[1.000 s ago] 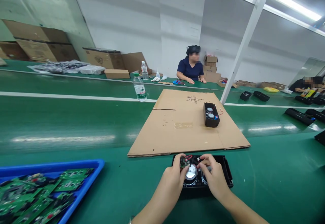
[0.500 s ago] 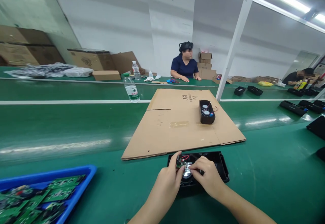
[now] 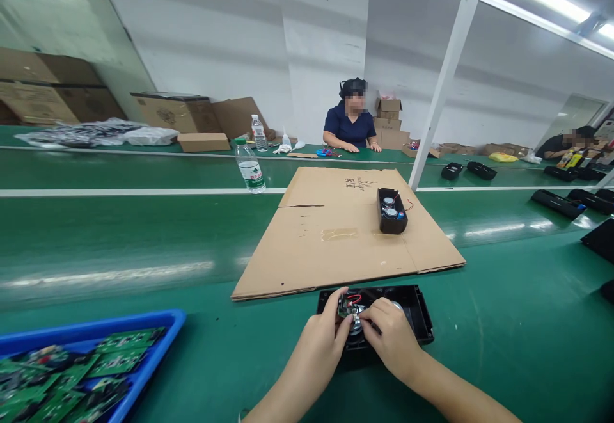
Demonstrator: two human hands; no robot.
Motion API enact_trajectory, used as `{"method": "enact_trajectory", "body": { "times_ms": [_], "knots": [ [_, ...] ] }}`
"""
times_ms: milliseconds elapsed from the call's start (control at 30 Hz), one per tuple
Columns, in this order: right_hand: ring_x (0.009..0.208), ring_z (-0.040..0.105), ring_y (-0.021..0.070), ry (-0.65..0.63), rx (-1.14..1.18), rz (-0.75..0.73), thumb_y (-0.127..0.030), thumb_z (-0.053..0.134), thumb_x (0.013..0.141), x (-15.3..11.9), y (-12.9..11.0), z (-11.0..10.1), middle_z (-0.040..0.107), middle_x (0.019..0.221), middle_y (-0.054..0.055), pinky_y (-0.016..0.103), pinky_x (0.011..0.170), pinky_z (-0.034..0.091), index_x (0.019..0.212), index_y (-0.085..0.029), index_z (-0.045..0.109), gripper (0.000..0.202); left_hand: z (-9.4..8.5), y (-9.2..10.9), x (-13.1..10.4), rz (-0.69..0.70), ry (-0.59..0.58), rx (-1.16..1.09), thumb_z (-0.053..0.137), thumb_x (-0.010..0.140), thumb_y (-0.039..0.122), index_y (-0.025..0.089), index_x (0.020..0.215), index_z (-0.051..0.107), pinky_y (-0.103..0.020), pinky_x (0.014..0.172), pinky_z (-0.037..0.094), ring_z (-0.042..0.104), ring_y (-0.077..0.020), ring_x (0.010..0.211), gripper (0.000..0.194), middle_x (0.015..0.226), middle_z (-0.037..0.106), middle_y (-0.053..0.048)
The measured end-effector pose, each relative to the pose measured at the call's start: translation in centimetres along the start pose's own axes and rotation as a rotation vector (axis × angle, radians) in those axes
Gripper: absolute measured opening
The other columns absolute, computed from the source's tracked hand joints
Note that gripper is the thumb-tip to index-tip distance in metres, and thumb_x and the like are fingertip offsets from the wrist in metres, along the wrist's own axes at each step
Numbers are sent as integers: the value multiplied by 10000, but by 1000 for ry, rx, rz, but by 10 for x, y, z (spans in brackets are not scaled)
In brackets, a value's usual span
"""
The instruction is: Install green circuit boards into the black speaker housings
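Observation:
A black speaker housing [image 3: 422,317] lies open on the green bench in front of me, with a round silver speaker inside partly covered by my hands. Between thumb and fingers, my left hand [image 3: 326,330] holds a small green circuit board [image 3: 343,308] upright over the housing's left part. Red wires [image 3: 354,298] curve up beside the board. Just to the right, my right hand [image 3: 389,330] has its thumb and forefinger pinched close to the board's edge, over the speaker. Whatever sits in that pinch is too small to make out.
A blue tray [image 3: 163,340] of green boards stands at the lower left. A cardboard sheet [image 3: 297,256] ahead bears another black speaker housing [image 3: 392,215]. A water bottle [image 3: 250,170] stands beyond. A person [image 3: 350,122] sits opposite; a white post [image 3: 444,77] rises to the right.
Both hands stay at the housing, with only a slight shift of the right fingers and the board. The whole view has moved a little.

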State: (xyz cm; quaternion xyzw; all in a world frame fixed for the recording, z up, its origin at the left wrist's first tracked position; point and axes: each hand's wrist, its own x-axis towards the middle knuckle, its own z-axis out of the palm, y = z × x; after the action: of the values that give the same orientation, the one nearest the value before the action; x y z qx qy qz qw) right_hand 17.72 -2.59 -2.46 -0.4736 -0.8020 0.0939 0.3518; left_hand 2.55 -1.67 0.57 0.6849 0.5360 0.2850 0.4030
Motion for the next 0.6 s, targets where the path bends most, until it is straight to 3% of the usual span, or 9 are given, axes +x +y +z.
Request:
{"method": "enact_trajectory", "body": {
  "times_ms": [167, 333, 600],
  "knots": [
    [660, 486, 147, 13, -67, -87, -143, 388, 867, 0, 2, 1, 562, 711, 35, 251, 590, 387, 766, -165, 567, 206, 1, -2, 1, 15, 5, 49, 354, 817, 276, 144, 1229, 399, -279, 554, 439, 634, -223, 635, 435, 725, 679, -64],
    [556, 429, 151, 114, -320, -253, -135, 312, 903, -2, 3, 9, 517, 605, 30, 262, 508, 312, 695, -161, 545, 314, 5, 3, -3, 48, 18, 258, 312, 839, 207, 146, 1205, 424, -260, 529, 400, 617, -213, 627, 388, 729, 674, -63],
    [529, 493, 145, 133, -311, -189, -193, 301, 920, -7, 5, 12, 545, 603, 26, 250, 489, 338, 711, -169, 496, 287, 0, 9, -7, 193, -39, 180, 267, 842, 195, 238, 1039, 494, -225, 518, 383, 604, -170, 595, 304, 726, 669, -3]
  ]
}}
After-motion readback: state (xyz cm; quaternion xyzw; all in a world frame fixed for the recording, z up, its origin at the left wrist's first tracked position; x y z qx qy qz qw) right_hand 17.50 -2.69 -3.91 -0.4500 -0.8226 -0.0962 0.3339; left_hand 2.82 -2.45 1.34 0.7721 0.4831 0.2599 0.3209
